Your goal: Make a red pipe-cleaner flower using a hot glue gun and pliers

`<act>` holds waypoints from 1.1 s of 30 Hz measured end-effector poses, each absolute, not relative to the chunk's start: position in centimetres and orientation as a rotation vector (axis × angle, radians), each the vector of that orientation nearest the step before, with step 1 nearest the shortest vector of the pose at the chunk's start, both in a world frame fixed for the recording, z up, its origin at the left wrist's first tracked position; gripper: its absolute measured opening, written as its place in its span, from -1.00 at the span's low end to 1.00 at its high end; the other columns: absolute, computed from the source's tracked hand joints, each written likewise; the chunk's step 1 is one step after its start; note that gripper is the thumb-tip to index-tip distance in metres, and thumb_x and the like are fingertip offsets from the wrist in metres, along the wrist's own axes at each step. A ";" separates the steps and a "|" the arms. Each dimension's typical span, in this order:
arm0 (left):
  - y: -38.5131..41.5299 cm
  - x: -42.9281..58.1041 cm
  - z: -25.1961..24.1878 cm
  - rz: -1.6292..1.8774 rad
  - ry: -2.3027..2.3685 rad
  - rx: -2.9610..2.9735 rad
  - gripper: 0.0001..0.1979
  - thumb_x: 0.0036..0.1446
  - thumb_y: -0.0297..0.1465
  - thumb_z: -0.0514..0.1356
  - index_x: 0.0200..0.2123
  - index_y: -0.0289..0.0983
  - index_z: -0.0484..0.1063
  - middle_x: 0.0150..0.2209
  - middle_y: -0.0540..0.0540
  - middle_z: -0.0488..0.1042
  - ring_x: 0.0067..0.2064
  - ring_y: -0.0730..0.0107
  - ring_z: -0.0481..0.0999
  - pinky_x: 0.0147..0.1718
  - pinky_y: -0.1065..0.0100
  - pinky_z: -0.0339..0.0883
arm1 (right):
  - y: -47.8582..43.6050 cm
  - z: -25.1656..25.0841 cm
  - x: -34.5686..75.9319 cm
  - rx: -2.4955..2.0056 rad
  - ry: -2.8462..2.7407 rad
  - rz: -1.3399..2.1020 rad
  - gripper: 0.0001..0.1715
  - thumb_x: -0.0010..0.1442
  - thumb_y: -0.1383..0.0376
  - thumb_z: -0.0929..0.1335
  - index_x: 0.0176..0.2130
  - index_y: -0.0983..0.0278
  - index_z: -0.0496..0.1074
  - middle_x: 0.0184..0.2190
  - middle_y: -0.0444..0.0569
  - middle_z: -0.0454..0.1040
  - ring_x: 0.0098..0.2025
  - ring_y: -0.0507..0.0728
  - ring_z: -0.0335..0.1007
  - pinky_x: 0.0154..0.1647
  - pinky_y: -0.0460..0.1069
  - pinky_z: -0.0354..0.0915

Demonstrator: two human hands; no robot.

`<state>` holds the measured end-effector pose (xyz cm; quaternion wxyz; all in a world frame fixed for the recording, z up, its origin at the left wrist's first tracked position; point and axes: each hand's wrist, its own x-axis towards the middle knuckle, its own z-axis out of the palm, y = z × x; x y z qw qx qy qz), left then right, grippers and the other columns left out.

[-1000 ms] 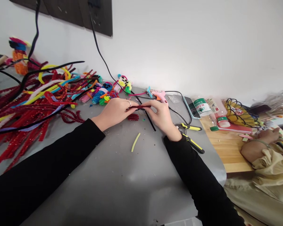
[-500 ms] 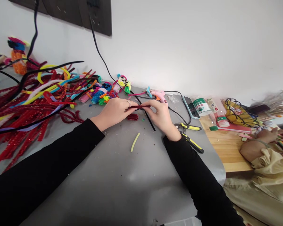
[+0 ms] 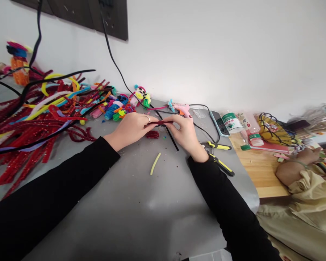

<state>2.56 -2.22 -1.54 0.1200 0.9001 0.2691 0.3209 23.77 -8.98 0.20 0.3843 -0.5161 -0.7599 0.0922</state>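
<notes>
Between my left hand (image 3: 132, 128) and my right hand (image 3: 186, 134) stretches a dark red pipe cleaner (image 3: 161, 123), pinched at both ends in closed fingers. Parts of it are hidden behind the fingertips. A small dark red folded piece of pipe cleaner (image 3: 152, 135) lies on the grey table mat (image 3: 130, 217) just below my hands. A black strip (image 3: 172, 139) lies slantwise beneath my right hand. Nearer to me is a short pale yellow-green pipe cleaner piece (image 3: 155, 164). Yellow and black pliers (image 3: 220, 157) lie beside my right wrist.
A heap of pipe cleaners (image 3: 43, 112) covers the left, with colourful pipe-cleaner figures (image 3: 114, 108) beside it. At the back lie a pink glue gun (image 3: 182, 109) with its cord and a phone (image 3: 219, 124). Bottles (image 3: 232, 123) and another person's arm (image 3: 293, 172) are right.
My hands stay almost in place, still holding the dark red pipe cleaner. The view has shifted very slightly, and the other person's hands at the right have moved a little.
</notes>
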 end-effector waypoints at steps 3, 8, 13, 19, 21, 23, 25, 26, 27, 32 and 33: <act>-2.2 2.5 -1.4 0.928 0.783 2.637 -0.68 0.36 -0.36 0.12 -0.03 -0.16 0.68 -0.11 -0.05 0.72 -0.15 0.17 0.72 -0.18 0.29 0.51 | -9.0 0.3 23.7 -1.317 -1.932 0.248 -0.81 0.33 0.39 0.35 -0.20 0.19 0.58 -0.23 -0.07 0.68 -0.17 0.17 0.59 -0.04 0.08 0.49; -2.1 2.5 -1.6 0.934 0.792 2.642 -0.68 0.37 -0.35 0.11 -0.02 -0.15 0.67 -0.11 -0.05 0.72 -0.13 0.17 0.72 -0.15 0.29 0.52 | -8.9 0.3 23.8 -1.310 -1.939 0.242 -0.80 0.33 0.38 0.35 -0.20 0.19 0.59 -0.23 -0.06 0.68 -0.17 0.17 0.59 -0.04 0.08 0.50; -2.1 2.5 -1.7 0.936 0.784 2.626 -0.69 0.37 -0.33 0.12 -0.03 -0.14 0.68 -0.11 -0.05 0.72 -0.12 0.17 0.72 -0.13 0.27 0.53 | -8.9 0.2 23.8 -1.325 -1.930 0.237 -0.80 0.33 0.36 0.35 -0.20 0.18 0.61 -0.23 -0.06 0.68 -0.17 0.18 0.59 -0.02 0.10 0.50; -2.1 2.5 -1.6 0.910 0.799 2.628 -0.68 0.37 -0.35 0.12 -0.01 -0.16 0.67 -0.10 -0.07 0.71 -0.13 0.14 0.72 -0.14 0.25 0.52 | -8.9 0.1 23.8 -1.310 -1.934 0.262 -0.80 0.33 0.38 0.35 -0.19 0.20 0.59 -0.22 -0.05 0.68 -0.17 0.17 0.59 -0.03 0.08 0.49; -2.1 2.6 -1.6 0.911 0.800 2.633 -0.68 0.37 -0.35 0.11 -0.01 -0.16 0.67 -0.09 -0.07 0.71 -0.12 0.13 0.72 -0.14 0.25 0.52 | -8.9 0.1 23.8 -1.326 -1.934 0.254 -0.81 0.33 0.37 0.35 -0.19 0.19 0.59 -0.23 -0.06 0.68 -0.17 0.17 0.58 -0.03 0.09 0.49; -2.1 2.6 -1.6 0.910 0.801 2.639 -0.68 0.37 -0.35 0.12 -0.01 -0.15 0.67 -0.09 -0.06 0.71 -0.12 0.15 0.72 -0.14 0.26 0.52 | -8.9 0.1 23.9 -1.337 -1.934 0.242 -0.82 0.33 0.37 0.36 -0.19 0.18 0.59 -0.23 -0.07 0.68 -0.18 0.17 0.58 -0.02 0.09 0.49; -2.2 2.6 -1.6 0.912 0.800 2.639 -0.68 0.37 -0.35 0.12 -0.02 -0.14 0.67 -0.10 -0.05 0.72 -0.12 0.16 0.71 -0.14 0.28 0.52 | -8.9 0.1 23.9 -1.333 -1.940 0.242 -0.81 0.33 0.37 0.35 -0.19 0.19 0.59 -0.22 -0.07 0.68 -0.17 0.17 0.58 -0.02 0.09 0.49; -2.2 2.6 -1.6 0.914 0.798 2.639 -0.69 0.37 -0.35 0.12 -0.02 -0.14 0.67 -0.10 -0.04 0.72 -0.13 0.17 0.71 -0.14 0.28 0.52 | -8.9 0.1 23.9 -1.328 -1.943 0.243 -0.81 0.34 0.38 0.35 -0.19 0.19 0.59 -0.22 -0.07 0.68 -0.17 0.18 0.58 -0.03 0.09 0.49; -2.2 2.6 -1.6 0.918 0.795 2.638 -0.69 0.37 -0.35 0.12 -0.02 -0.13 0.67 -0.11 -0.04 0.72 -0.13 0.17 0.71 -0.14 0.28 0.52 | -8.9 0.2 23.9 -1.325 -1.945 0.241 -0.81 0.34 0.38 0.35 -0.19 0.19 0.59 -0.22 -0.07 0.68 -0.17 0.18 0.59 -0.03 0.09 0.49; -2.1 2.5 -1.7 0.920 0.796 2.641 -0.69 0.37 -0.35 0.12 -0.03 -0.13 0.68 -0.11 -0.05 0.72 -0.15 0.16 0.72 -0.16 0.28 0.52 | -8.9 0.1 23.8 -1.332 -1.941 0.243 -0.81 0.34 0.38 0.36 -0.19 0.18 0.59 -0.22 -0.07 0.68 -0.16 0.17 0.58 -0.03 0.08 0.49; -2.1 2.5 -1.7 0.920 0.794 2.642 -0.69 0.37 -0.35 0.12 -0.03 -0.14 0.68 -0.11 -0.06 0.72 -0.15 0.16 0.72 -0.17 0.27 0.52 | -8.9 0.1 23.9 -1.333 -1.942 0.245 -0.81 0.34 0.38 0.36 -0.19 0.19 0.59 -0.22 -0.07 0.68 -0.17 0.17 0.58 -0.04 0.08 0.49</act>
